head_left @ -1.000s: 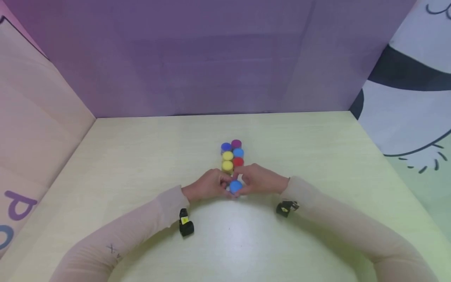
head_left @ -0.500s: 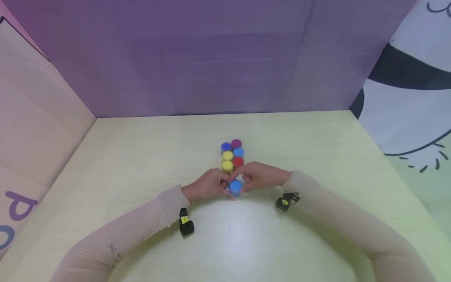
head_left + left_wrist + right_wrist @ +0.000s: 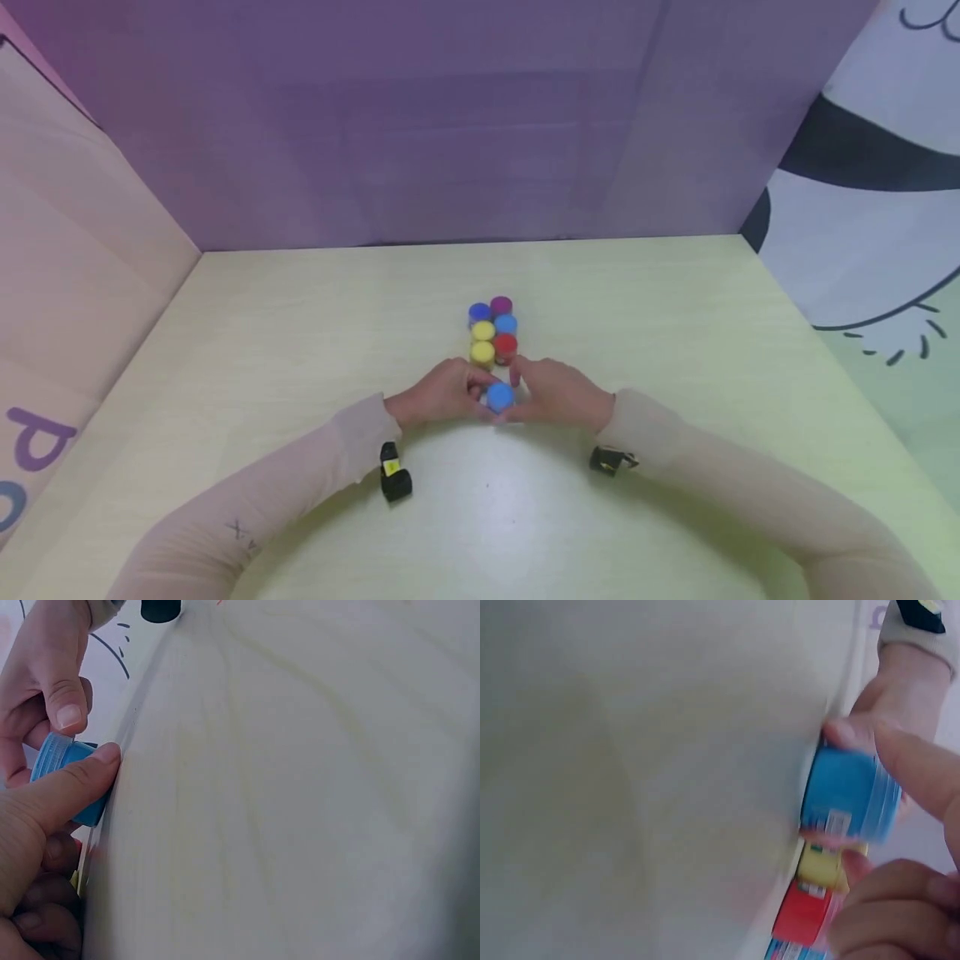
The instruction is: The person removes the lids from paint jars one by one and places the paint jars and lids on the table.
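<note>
With my left hand (image 3: 442,392) pinching the blue jar (image 3: 840,784), I'd snug my spread, empty right hand (image 3: 561,393) evenly round its lid (image 3: 886,804).

Smooth, softly glossy plastic makes up the blue jar (image 3: 838,787) in the grip, its translucent lid (image 3: 51,756) finely ribbed round the side, and the red jar (image 3: 506,348) just beyond the grip has a similar plastic look. Under the grip, the tabletop (image 3: 480,517) is smooth and faintly wood-grained, shining on the near side, while matt, softly wrinkled cloth forms the sleeves (image 3: 307,471) on either side; the creased purple backdrop (image 3: 465,125) well beyond looks matt, though cloth or paper is hard to tell.
</note>
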The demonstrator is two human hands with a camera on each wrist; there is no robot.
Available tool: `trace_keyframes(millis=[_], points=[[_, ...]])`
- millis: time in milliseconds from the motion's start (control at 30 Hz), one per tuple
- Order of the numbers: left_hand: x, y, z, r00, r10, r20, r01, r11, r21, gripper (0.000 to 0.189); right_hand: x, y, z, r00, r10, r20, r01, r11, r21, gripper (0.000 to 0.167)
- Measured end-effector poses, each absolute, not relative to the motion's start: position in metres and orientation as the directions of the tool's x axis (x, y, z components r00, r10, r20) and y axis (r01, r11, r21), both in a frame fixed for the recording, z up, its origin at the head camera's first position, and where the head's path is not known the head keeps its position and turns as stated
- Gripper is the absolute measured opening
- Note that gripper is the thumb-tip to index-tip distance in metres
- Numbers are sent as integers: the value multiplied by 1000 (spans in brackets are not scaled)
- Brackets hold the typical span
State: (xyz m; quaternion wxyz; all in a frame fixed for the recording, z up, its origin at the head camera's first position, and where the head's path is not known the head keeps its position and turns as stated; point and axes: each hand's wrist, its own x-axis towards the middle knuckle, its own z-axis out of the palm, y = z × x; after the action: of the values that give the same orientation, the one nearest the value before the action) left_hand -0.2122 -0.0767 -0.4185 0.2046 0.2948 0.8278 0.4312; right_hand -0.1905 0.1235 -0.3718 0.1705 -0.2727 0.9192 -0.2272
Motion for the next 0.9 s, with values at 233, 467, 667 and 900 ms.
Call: trace_keyframes(millis=[233,467,667,900], points=[[-214,-77,-418,-741,667,-81,315,452,835,29,-183,114,-369,-826,-542,-155,-416,771,-482,45],[-214,-76,-418,-729,680,-72,314,427,848,27,-187,118,-369,-785,-609,-112,-496,727,-475,38],[-214,-75,-418,-736,673,-80,299,428,853,16,-196,124,-368,-695,-712,-103,-585,643,-494,37],[-213,-76,-416,-740,666,-96,299,454,839,17,-205,129,-365,-598,-792,-128,-615,555,-560,40]])
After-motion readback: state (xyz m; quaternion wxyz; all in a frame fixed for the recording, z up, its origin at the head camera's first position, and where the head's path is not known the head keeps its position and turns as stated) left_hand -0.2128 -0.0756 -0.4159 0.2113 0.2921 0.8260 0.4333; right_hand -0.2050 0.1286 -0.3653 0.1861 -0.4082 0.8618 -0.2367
